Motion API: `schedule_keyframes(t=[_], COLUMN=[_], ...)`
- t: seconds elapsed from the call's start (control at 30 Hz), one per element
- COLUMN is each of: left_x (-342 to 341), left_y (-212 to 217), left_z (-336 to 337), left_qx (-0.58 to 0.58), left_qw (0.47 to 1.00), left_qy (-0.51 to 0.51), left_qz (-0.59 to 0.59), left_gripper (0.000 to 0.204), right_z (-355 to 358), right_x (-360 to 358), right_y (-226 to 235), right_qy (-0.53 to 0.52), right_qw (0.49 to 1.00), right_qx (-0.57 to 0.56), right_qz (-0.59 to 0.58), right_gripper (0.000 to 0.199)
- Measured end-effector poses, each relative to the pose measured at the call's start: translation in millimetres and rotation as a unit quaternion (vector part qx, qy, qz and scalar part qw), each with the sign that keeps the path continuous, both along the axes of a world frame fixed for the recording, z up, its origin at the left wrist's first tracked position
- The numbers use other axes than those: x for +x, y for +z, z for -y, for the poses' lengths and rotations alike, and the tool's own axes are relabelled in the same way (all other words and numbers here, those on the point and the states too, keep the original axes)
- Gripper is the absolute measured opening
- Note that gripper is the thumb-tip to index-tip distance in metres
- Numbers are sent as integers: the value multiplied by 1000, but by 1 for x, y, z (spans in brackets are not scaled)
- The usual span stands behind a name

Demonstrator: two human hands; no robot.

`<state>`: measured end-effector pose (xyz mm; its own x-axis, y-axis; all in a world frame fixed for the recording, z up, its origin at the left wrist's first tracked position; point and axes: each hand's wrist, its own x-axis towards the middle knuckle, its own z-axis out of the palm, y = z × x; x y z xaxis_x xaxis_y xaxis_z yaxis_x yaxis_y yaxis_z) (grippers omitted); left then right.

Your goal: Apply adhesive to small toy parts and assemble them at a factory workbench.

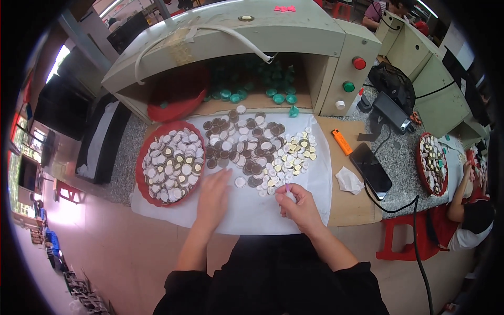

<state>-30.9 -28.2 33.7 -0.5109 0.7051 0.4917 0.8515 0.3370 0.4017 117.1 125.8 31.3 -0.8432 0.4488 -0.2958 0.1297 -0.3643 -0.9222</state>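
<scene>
White sheet (247, 216) is littered with round discs (253, 147), red basket (140, 181) alongside is loaded too. Fingers of the right hand (300, 207) are curled close beside the discs; left hand (213, 198) is blurred, spread unclear. Whether anything's gripped can't be told.

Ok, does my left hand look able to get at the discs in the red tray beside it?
Probably yes: the left hand is just right of the red tray, whose top is open, and nothing seems to block the discs.
</scene>
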Motion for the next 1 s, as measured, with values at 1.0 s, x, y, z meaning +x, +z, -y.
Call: schedule_keyframes(t=[1.0], left_x=[23], left_y=[-31], left_z=[-17], left_qx=[256], left_qw=[376], left_qy=[-220], left_qz=[863], left_gripper=[28], right_z=[-10], right_x=[4], right_y=[-8], right_qy=[-81], right_qw=[968], right_qx=[-201], right_qz=[-131], right_gripper=[26])
